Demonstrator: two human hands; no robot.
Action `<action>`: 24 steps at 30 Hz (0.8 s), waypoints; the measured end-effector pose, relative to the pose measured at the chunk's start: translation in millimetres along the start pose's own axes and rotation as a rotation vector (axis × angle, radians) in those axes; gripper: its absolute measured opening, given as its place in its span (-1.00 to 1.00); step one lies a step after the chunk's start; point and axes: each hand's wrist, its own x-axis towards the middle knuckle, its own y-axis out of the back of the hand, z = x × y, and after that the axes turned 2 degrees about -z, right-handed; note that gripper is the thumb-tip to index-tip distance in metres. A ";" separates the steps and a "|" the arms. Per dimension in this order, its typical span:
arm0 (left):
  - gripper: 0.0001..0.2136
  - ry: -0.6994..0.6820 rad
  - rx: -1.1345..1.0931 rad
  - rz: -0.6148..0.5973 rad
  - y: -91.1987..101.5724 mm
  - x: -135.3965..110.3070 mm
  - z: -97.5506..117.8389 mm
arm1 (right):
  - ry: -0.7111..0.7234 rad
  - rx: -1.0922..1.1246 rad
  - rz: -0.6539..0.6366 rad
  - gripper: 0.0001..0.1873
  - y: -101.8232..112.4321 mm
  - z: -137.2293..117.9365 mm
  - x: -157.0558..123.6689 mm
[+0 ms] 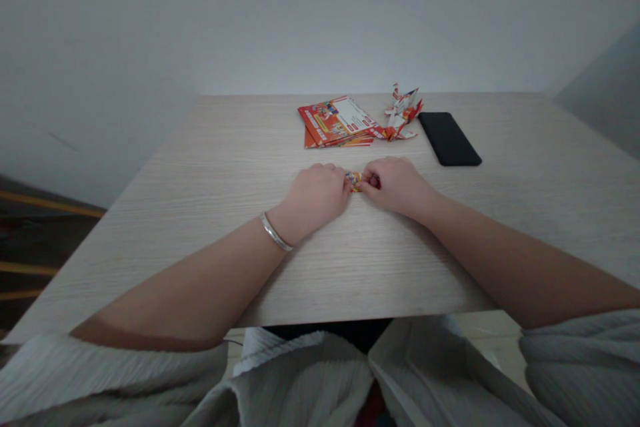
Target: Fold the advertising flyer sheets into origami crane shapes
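Between my two hands is a small piece of folded printed paper [355, 181], coloured yellow, red and white, resting at the tabletop. My left hand [321, 192], with a silver bangle on its wrist, is closed on the left end of the paper. My right hand [395, 183] pinches the right end between thumb and curled forefinger. Most of the paper is hidden by the fingers, so its full shape cannot be made out.
Behind my hands lies a stack of red-orange printed leaflets [335, 121]. Folded paper figures [401, 113] in red and white stand beside it. A black phone [449, 139] lies to their right on the pale wooden table [210, 167]. A white wall [320, 20] borders the far edge.
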 end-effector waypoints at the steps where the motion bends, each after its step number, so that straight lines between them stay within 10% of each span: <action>1: -0.63 0.003 0.002 -0.001 0.0 -0.1 0.2 | -0.001 0.001 -0.001 -0.78 0.0 -0.2 0.2; 18: -0.71 0.052 -0.012 0.006 1.4 -1.1 2.5 | 0.015 -0.070 0.012 -0.77 -0.4 -5.0 -0.4; 24: -0.77 -0.120 -0.028 0.058 3.8 -3.2 -4.2 | 0.019 -0.078 0.031 -0.79 0.5 0.8 -1.9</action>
